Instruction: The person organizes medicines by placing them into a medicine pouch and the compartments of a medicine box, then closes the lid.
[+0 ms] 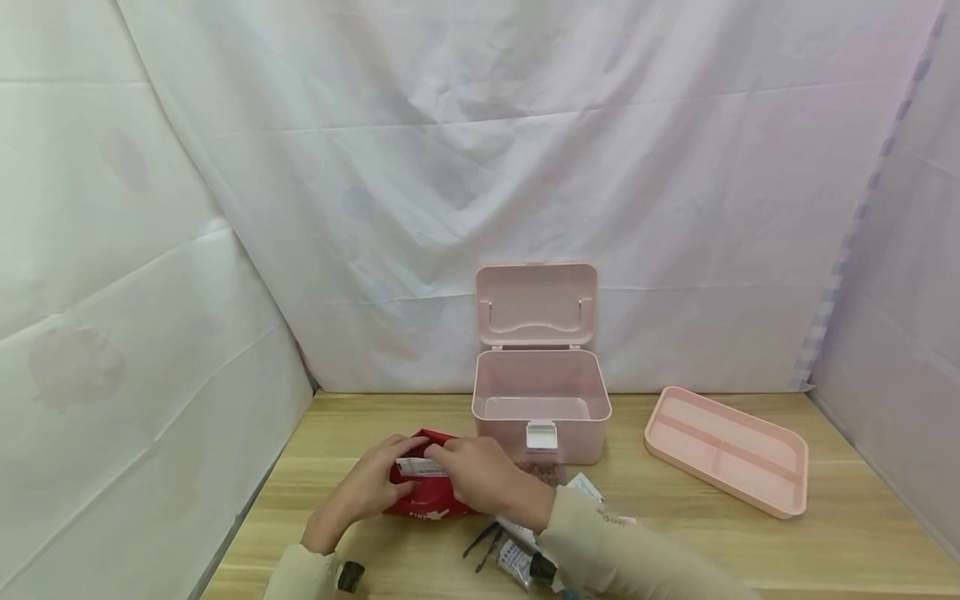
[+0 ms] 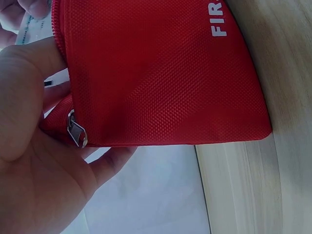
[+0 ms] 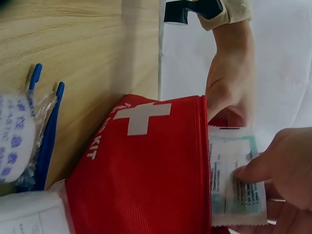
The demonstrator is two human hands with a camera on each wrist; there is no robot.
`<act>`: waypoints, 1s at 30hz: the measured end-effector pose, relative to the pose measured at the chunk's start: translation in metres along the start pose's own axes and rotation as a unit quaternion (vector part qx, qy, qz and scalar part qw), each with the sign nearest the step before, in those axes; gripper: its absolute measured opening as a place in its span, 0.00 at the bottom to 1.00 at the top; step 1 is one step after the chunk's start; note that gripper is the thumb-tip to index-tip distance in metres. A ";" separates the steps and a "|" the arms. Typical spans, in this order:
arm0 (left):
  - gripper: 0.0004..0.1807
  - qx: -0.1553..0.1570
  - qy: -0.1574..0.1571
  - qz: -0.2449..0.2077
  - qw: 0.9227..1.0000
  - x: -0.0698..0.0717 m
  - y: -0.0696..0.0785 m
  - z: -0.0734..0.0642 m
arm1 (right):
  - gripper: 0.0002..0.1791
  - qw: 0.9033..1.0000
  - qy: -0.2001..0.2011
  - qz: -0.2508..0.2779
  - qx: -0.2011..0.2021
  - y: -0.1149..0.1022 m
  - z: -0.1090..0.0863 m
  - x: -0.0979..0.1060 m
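Note:
A red first-aid pouch (image 1: pixel 442 504) with a white cross and lettering stands on the table, its zipped mouth open. My left hand (image 1: pixel 365 483) grips the pouch's left end at the mouth, near the metal zipper pull (image 2: pixel 77 131). At the opening, my right hand (image 1: pixel 487 475) pinches a flat white packet with a teal border (image 3: pixel 226 161), thumb on its face. The packet sits partly within the mouth; its lower part is hidden by the pouch wall. What else the pouch holds cannot be seen.
A pink box (image 1: pixel 543 446) with its lid raised stands behind the hands. To the right lies a pink divided tray (image 1: pixel 720 454). Dark blue tweezers (image 3: pixel 50 131), a wrapped elastic bandage (image 3: pixel 14 139) and other white packets (image 1: pixel 585 486) lie near the right forearm.

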State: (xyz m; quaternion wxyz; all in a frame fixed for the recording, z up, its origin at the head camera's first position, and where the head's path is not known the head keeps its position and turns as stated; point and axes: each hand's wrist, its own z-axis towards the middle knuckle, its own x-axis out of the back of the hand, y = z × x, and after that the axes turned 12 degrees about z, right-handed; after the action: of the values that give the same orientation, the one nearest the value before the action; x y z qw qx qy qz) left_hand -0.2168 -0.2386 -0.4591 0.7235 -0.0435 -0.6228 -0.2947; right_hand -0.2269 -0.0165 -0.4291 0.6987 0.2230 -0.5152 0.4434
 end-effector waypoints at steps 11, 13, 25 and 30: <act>0.33 0.000 -0.007 -0.007 1.000 0.001 0.001 0.001 | 0.15 0.996 -0.065 -0.058 -0.026 -0.014 0.010 -0.005; 0.34 -0.001 -0.005 -0.005 1.000 0.001 0.001 0.001 | 0.14 0.996 -0.065 -0.050 -0.026 -0.015 0.011 -0.008; 0.34 0.001 -0.002 0.010 1.000 -0.001 0.000 0.000 | 0.19 0.992 -0.112 -0.035 -0.054 -0.015 0.017 -0.025; 0.34 -0.005 0.002 0.015 1.000 0.000 0.000 0.001 | 0.20 0.988 -0.131 -0.023 -0.075 -0.016 0.019 -0.028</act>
State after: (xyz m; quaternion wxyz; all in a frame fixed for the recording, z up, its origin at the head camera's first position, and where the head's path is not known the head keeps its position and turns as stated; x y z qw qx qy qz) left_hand -0.2181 -0.2384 -0.4591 0.7287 -0.0557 -0.6192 -0.2872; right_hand -0.2256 -0.0497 -0.4460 0.6499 0.2379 -0.6288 0.3545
